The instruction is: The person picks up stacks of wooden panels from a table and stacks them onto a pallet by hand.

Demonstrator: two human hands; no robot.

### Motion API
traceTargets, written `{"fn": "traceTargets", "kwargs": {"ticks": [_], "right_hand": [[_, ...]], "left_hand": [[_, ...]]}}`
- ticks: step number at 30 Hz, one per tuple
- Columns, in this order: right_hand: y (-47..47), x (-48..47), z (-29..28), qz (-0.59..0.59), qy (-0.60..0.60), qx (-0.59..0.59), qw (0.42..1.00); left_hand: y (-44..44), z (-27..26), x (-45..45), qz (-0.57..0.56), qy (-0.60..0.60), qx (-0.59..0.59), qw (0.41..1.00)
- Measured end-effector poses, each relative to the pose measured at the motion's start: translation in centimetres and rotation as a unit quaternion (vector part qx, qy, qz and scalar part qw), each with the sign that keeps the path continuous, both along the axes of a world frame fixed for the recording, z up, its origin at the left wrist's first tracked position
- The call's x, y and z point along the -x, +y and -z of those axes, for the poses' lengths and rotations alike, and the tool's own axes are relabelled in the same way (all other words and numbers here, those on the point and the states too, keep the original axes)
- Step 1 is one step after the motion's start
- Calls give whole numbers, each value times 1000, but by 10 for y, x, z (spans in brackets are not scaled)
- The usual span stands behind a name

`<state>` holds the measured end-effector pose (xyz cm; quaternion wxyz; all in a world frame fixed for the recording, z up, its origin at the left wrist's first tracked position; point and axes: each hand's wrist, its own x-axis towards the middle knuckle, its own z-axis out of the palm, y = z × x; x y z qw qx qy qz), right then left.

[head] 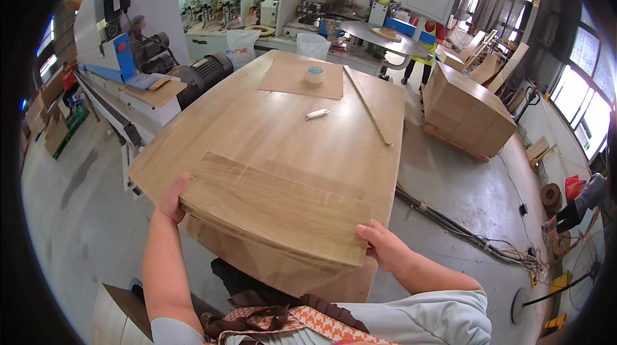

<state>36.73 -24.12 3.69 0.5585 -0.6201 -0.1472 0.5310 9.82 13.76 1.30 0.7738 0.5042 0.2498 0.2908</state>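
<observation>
A stack of rectangular wood-grain boards (279, 205) lies between my hands over the near part of a wood-topped table (231, 128). My left hand (174, 198) grips the stack's left end. At its right end my right hand (378, 241) holds on, thumb on the top face and fingers beneath. Beyond the stack, a small white wrapped item (316, 114) lies on the tabletop. Farther back, a roll of tape (314, 74) rests on a brown sheet (284, 77). A thin wooden strip (367, 104) lies beside that sheet, along the right side.
Machinery with black motors (207, 75) stands at the left. A large wrapped stack of boards (470, 106) sits on a pallet at the right, near cables (448, 224) on the floor. A floor fan (590, 270) is at far right. Other people are in the background.
</observation>
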Motion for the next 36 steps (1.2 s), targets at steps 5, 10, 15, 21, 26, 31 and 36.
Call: {"fn": "traceTargets", "kwargs": {"ticks": [5,10,15,21,26,31,36], "right_hand": [[23,-11,10,-21,29,-72,997],[46,-23,18,-52,32,-50,997],[83,-14,1,-133,75,-63,986],[108,-11,10,-171,60,-51,982],[103,-23,14,-181,75,-92,976],[95,-38,-9,-194,70,-195,959],[99,-78,6,-188,-27,-349,918]], "left_hand": [[-8,-5,40,34,43,-18,998],[-75,-3,95,-30,38,-27,998],[-141,4,160,-124,39,16,991],[-145,23,185,-152,29,150,976],[-164,19,169,-141,-18,129,981],[-178,-2,128,-144,-81,37,986],[-160,6,94,-143,-106,-188,966]]}}
